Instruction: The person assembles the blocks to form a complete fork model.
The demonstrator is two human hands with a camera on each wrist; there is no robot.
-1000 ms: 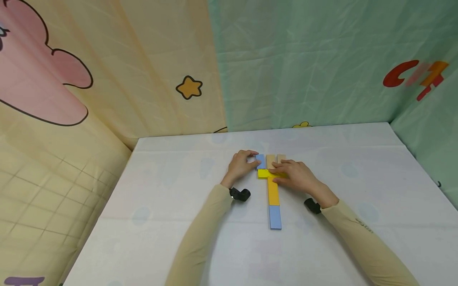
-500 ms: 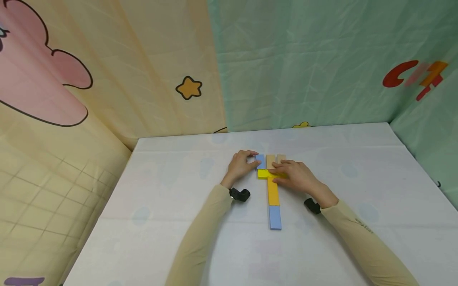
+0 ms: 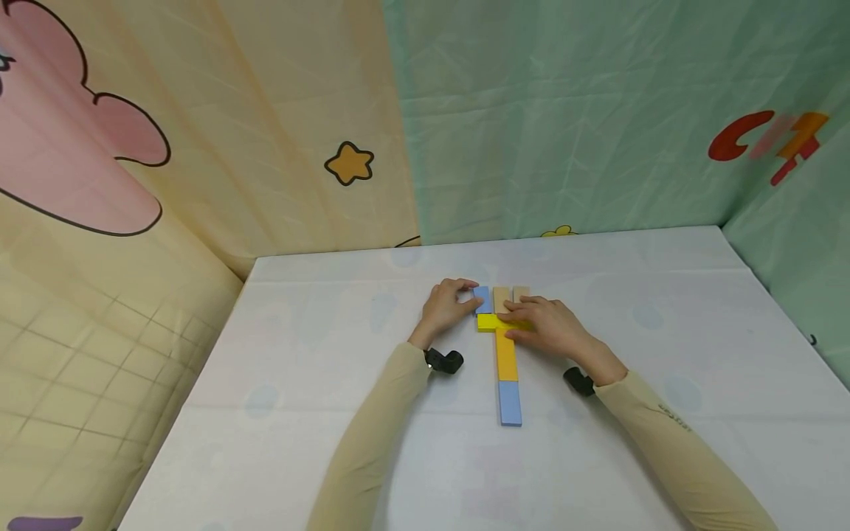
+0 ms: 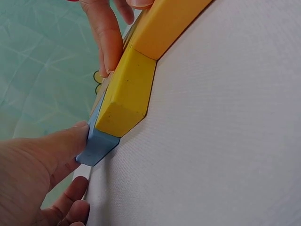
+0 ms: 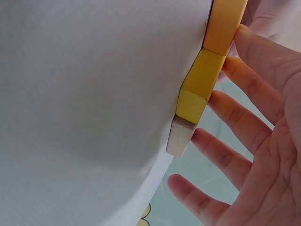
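Flat blocks lie on the white-covered table in a fork-like shape. At its far left is a blue block (image 3: 482, 298), pinched between the thumb and index finger of my left hand (image 3: 443, 308). Two pale wooden blocks, one (image 3: 502, 296) central and one (image 3: 522, 293) to the right, stand beside it. A yellow block (image 3: 488, 323) runs crosswise below these three, partly covered by my right hand (image 3: 550, 329). The right fingers, mostly straight, rest on the yellow, orange and wooden blocks. An orange-yellow block (image 3: 507, 355) extends toward me, ending against another blue block (image 3: 510, 403).
The white tabletop (image 3: 319, 346) spreads out around the blocks. A patterned cloth curtain (image 3: 564, 133) hangs behind the table's far edge and along both sides. Each wrist carries a small black camera, one of them (image 3: 445, 361) close to the blocks' left side.
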